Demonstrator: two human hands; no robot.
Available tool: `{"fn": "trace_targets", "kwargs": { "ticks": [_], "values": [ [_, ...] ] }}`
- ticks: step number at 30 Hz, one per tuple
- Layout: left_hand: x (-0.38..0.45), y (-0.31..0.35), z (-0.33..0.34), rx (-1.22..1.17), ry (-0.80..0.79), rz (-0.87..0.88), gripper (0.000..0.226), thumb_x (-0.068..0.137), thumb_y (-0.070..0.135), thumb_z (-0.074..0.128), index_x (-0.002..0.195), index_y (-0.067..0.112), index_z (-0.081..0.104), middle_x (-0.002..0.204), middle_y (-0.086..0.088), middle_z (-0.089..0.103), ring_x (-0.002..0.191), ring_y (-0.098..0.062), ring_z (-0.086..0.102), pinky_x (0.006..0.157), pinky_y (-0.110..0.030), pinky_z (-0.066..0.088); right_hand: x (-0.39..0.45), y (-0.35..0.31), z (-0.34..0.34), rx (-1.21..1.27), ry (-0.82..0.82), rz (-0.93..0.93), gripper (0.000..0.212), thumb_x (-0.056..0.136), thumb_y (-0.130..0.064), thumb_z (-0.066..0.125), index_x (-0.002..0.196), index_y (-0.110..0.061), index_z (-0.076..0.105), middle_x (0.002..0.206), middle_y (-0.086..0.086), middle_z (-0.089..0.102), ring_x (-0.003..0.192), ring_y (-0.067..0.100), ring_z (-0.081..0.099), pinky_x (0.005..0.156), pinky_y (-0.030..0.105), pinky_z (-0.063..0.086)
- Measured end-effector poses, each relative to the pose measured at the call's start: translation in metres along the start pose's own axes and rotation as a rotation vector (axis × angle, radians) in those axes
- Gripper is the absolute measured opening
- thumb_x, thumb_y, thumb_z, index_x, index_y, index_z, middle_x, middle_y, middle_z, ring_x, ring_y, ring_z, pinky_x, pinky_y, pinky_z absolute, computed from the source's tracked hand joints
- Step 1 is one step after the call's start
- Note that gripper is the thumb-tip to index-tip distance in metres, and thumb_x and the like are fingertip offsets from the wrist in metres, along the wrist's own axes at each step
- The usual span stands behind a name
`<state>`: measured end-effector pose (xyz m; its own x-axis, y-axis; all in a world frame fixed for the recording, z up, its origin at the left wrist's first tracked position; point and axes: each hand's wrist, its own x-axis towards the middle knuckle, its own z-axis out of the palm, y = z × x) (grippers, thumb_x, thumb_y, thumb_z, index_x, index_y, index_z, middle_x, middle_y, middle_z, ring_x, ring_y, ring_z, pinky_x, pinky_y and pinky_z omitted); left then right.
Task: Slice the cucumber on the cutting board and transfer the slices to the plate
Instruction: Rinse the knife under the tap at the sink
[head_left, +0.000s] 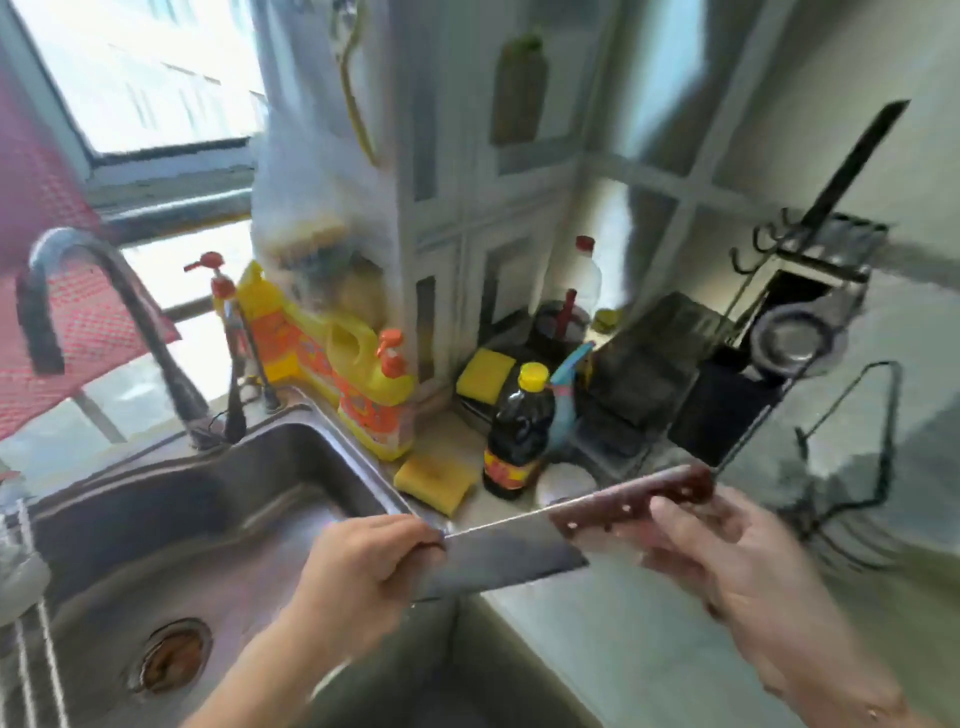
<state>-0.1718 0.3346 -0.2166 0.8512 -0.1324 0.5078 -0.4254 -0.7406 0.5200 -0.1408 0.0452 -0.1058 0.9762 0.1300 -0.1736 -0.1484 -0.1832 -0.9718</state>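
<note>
A cleaver with a dark blade (501, 558) and a reddish-brown riveted handle (631, 501) hangs level over the right rim of the sink. My left hand (371, 564) grips the far end of the blade, fingers curled over its top edge. Behind the handle is my right hand (727, 561), blurred, its fingers at the handle; whether it grips the handle is unclear. No cucumber, cutting board or plate shows in this view.
A steel sink (218, 525) with a tap (104, 312) fills the left. Yellow detergent bottles (363, 384), sponges (434, 480), a dark sauce bottle (519, 431) and a black rack (779, 332) crowd the counter's back corner. Grey countertop (623, 649) lies below my hands.
</note>
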Motion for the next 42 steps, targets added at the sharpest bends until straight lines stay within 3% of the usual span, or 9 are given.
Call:
{"fn": "trace_targets", "kwargs": {
  "ticks": [3,5,8,14,19,23,28,38,42],
  "values": [
    [0.035,0.091,0.031,-0.018,0.117,0.149,0.005,0.087,0.028,0.065,0.088,0.028,0.069,0.072,0.015,0.067,0.060,-0.006,0.061,0.051,-0.021,0.048,-0.026,-0.018,-0.062,0.074,0.182,-0.135,0.108,0.036,-0.076,0.081,0.124,-0.020,0.052,0.093,0.009,0.077,0.092,0.025,0.073,0.090,0.048,0.054],
    [0.058,0.154,0.048,-0.001,0.152,0.232,0.005,0.085,0.026,0.064,0.085,0.027,0.069,0.066,0.012,0.065,0.055,-0.010,0.059,0.046,-0.024,0.046,-0.039,-0.043,-0.100,-0.007,0.293,-0.273,0.100,0.056,-0.071,0.075,0.138,-0.028,0.038,0.092,0.001,0.077,0.089,0.016,0.073,0.091,0.045,0.052],
    [0.092,0.233,0.065,0.011,0.160,0.286,0.010,0.084,0.028,0.062,0.078,0.024,0.068,0.063,0.010,0.063,0.053,-0.013,0.059,0.044,-0.027,0.046,-0.047,-0.092,-0.153,-0.117,0.404,-0.468,0.078,0.082,-0.036,0.067,0.143,-0.046,0.020,0.090,-0.001,0.075,0.078,0.008,0.074,0.067,0.019,0.056],
    [0.186,0.324,0.043,-0.231,0.070,0.082,0.009,0.085,0.035,0.070,0.079,0.031,0.074,0.071,0.019,0.071,0.062,-0.002,0.068,0.060,-0.024,0.057,-0.002,-0.204,-0.228,-0.159,0.337,-0.627,0.065,0.091,-0.016,0.065,0.139,-0.042,0.031,0.099,0.016,0.070,0.074,0.028,0.072,0.068,0.048,0.062],
    [0.300,0.322,0.019,-0.210,0.059,-0.031,0.012,0.085,0.021,0.076,0.077,0.030,0.077,0.068,0.014,0.072,0.058,0.000,0.065,0.057,-0.019,0.053,0.054,-0.287,-0.248,-0.296,0.272,-0.724,0.049,0.094,-0.015,0.054,0.134,-0.027,0.028,0.099,0.005,0.060,0.073,0.023,0.069,0.061,0.035,0.062],
    [0.372,0.298,0.020,-0.218,-0.025,-0.124,0.005,0.084,0.018,0.073,0.083,0.020,0.078,0.069,-0.005,0.075,0.067,-0.021,0.074,0.070,-0.043,0.063,0.107,-0.315,-0.244,-0.400,0.335,-0.836,0.028,0.096,-0.020,0.053,0.116,-0.022,0.033,0.094,-0.003,0.056,0.082,0.017,0.064,0.064,0.026,0.058],
    [0.405,0.274,0.042,-0.210,-0.039,-0.159,0.005,0.085,0.012,0.073,0.085,0.015,0.077,0.064,0.000,0.073,0.059,-0.011,0.071,0.070,-0.034,0.063,0.156,-0.308,-0.241,-0.459,0.335,-0.962,0.063,0.094,-0.017,0.053,0.147,-0.023,0.019,0.127,0.003,0.058,0.101,0.020,0.064,0.078,0.022,0.057],
    [0.416,0.248,0.073,-0.272,-0.093,-0.191,0.007,0.087,0.017,0.076,0.083,0.019,0.072,0.064,0.008,0.072,0.058,-0.006,0.070,0.055,-0.015,0.052,0.187,-0.279,-0.248,-0.425,0.325,-0.943,0.075,0.095,-0.009,0.055,0.152,-0.029,0.010,0.128,0.001,0.049,0.095,0.007,0.063,0.079,0.027,0.061],
    [0.415,0.241,0.080,-0.218,-0.113,-0.175,0.017,0.086,0.016,0.077,0.075,0.026,0.068,0.062,0.009,0.070,0.065,-0.010,0.071,0.071,-0.027,0.059,0.196,-0.271,-0.246,-0.471,0.289,-0.937,0.077,0.094,-0.008,0.055,0.152,-0.028,0.009,0.142,0.004,0.042,0.100,0.014,0.063,0.080,0.032,0.061]
  ]
}}
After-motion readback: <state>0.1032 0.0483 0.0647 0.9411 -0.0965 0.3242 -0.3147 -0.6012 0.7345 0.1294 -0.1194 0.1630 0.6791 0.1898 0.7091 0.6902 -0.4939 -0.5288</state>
